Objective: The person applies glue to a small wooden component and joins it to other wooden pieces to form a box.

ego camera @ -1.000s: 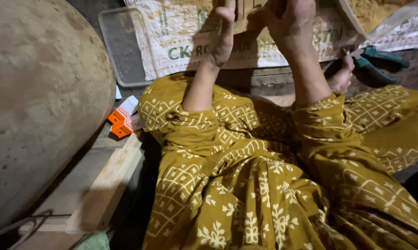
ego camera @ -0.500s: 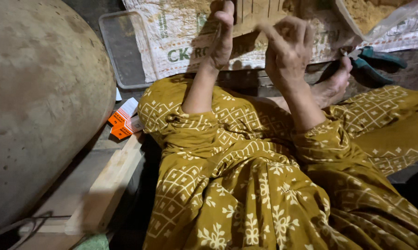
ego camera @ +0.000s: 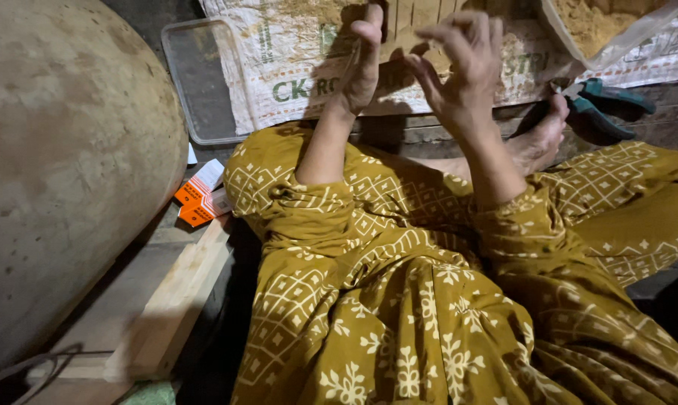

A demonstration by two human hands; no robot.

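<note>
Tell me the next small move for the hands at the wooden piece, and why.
Probably bring the right hand back onto the wooden piece. The left hand rests against its left side, while the right hand hovers just in front with fingers spread, holding nothing visible. With only one hand on it, the piece is likely less steady. What is being done to it is hidden at the frame's top edge.

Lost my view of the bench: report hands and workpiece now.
Left hand flat against the wooden block, not gripping. Right hand open, fingers spread beside it. Block rests on the printed sack. Teal pliers right, clear of hands.
</note>
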